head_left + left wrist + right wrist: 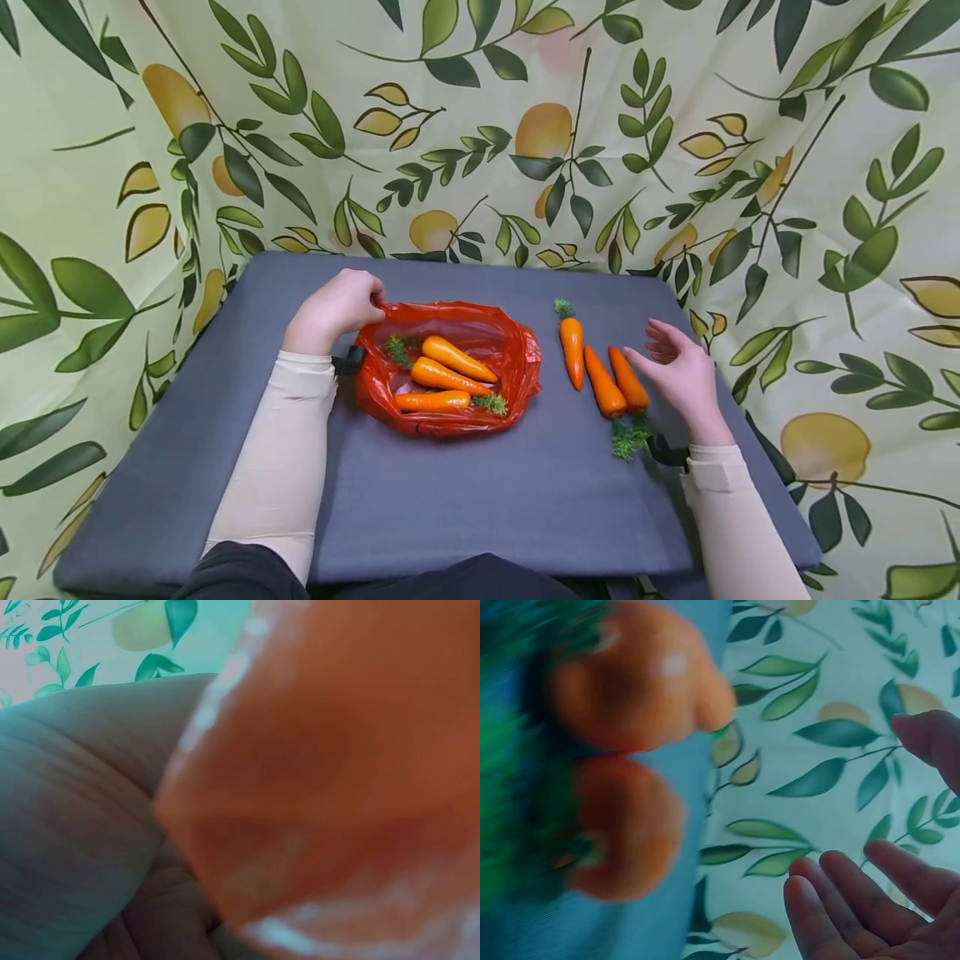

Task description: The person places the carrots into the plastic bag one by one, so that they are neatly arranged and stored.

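Observation:
A red plastic bag (442,429) lies with its mouth open on the table. My left hand (337,308) pinches the bag's upper left rim. In the left wrist view, the blurred bag (345,765) covers much of the left hand (82,772). Three orange carrots, among them one carrot (459,358) near the top, lie inside the bag. To the right lie a carrot (572,350), a second carrot (603,387) and a third carrot (628,383), with green tops. Beside the third, my right hand (678,367) holds nothing, its fingers (855,900) extended apart from the carrots.
A grey-blue table (480,500) carries everything. Cloth (480,100) printed with leaves and fruit hangs behind it and at both sides. The table's right edge runs close to the right hand.

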### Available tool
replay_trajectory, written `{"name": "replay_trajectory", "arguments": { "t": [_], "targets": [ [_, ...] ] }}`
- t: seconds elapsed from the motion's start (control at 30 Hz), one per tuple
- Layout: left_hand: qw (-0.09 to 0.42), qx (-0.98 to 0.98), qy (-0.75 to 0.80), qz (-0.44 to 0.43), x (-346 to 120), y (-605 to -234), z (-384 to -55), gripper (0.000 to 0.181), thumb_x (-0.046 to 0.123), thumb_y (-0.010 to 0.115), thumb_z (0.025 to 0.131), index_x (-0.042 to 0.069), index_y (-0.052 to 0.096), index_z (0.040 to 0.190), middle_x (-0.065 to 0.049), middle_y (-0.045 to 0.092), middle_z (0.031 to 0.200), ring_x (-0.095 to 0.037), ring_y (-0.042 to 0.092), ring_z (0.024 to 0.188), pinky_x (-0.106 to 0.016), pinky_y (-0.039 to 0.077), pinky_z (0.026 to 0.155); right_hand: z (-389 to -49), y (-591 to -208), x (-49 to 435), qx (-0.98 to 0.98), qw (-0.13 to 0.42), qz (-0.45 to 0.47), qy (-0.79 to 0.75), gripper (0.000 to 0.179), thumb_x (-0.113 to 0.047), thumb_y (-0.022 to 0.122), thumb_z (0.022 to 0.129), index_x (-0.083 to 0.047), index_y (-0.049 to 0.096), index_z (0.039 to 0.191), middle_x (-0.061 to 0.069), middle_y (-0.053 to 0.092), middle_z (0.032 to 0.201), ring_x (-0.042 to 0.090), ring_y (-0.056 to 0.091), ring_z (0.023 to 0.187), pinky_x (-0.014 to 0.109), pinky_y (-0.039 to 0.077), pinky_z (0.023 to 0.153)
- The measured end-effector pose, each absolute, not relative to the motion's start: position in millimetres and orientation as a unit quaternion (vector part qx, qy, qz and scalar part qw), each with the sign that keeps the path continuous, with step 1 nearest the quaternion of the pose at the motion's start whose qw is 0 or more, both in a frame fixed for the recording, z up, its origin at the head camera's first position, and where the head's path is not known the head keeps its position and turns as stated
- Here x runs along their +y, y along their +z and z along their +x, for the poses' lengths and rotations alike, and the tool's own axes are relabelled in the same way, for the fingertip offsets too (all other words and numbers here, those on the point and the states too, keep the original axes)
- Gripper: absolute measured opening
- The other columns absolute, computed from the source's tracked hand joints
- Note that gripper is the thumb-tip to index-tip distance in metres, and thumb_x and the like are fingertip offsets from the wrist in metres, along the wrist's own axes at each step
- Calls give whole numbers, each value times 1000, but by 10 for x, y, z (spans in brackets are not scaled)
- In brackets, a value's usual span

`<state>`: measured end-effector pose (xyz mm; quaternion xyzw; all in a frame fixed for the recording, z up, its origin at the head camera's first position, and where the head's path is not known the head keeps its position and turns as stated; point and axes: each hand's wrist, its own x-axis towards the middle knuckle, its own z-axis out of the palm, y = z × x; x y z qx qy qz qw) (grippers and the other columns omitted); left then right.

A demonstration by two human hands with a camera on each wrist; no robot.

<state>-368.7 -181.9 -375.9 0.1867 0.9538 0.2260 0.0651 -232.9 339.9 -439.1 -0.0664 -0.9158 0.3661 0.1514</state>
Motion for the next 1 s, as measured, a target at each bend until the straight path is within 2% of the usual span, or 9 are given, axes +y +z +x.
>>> {"name": "replay_trajectory", "arguments": {
  "t": [0.3,0.73,1.0],
  "targets": [
    [70,954,229,182,-1835,-3713,-3699,10,10,74,100,4,79,104,-16,76,101,-28,64,80,-35,56,66,-2325,-4639,3521,-926,108,-84,352,89,-58,81,98,-9,52,166,29,64,154,47,69,133,65,58,107],
    [71,954,229,182,-1831,-3719,-3697,9,11,75,100,4,79,103,-16,76,100,-28,64,80,-36,55,67,-2363,-4841,3542,-942,57,-86,321,91,-56,83,97,-2,52,163,27,66,154,45,71,131,61,61,104],
    [67,954,228,184,-1832,-3755,-3719,7,8,73,98,5,79,99,-14,75,97,-28,62,80,-36,52,67,-2397,-4894,3550,-950,39,-87,297,86,-53,83,97,1,56,159,29,69,148,43,72,124,58,62,100]
  ]
}}
